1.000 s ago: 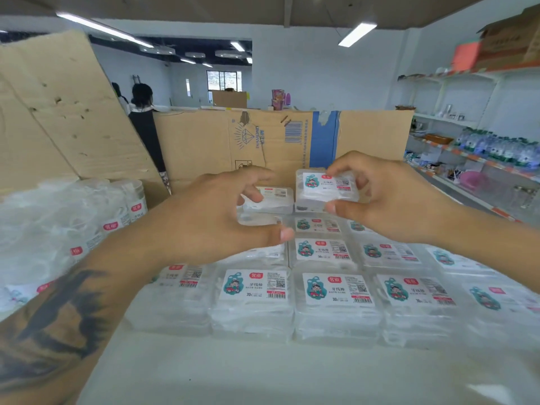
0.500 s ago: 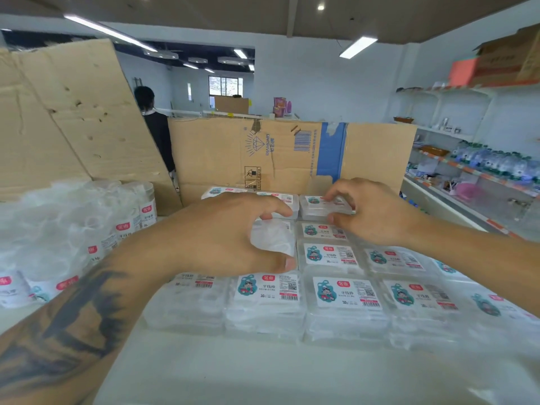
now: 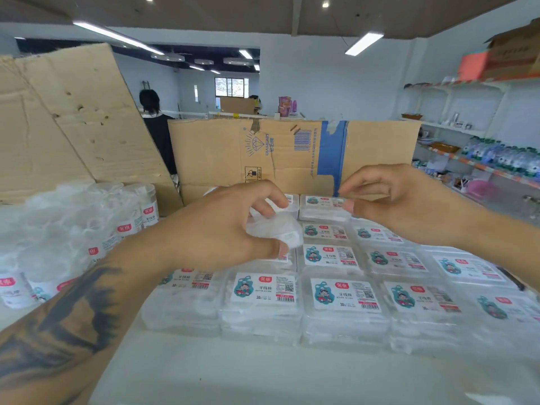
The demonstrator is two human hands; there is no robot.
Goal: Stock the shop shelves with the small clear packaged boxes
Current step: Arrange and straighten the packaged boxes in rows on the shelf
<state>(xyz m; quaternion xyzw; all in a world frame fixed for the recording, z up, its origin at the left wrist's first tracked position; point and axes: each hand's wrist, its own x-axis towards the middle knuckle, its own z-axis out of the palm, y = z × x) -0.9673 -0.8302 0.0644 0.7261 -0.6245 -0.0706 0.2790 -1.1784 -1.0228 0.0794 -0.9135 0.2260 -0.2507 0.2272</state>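
Right hand (image 3: 409, 206) now lifted, empty, loosely curled above back-row box (image 3: 324, 207); left hand (image 3: 222, 229) gripping clear wrap (image 3: 276, 229) beside it.

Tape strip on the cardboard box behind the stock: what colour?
Blue tape, running vertically down the box; head view.

White shelf (image 3: 263, 375): rows of stacked clear boxes (image 3: 344, 305), wrapped jars (image 3: 87, 238) at left.
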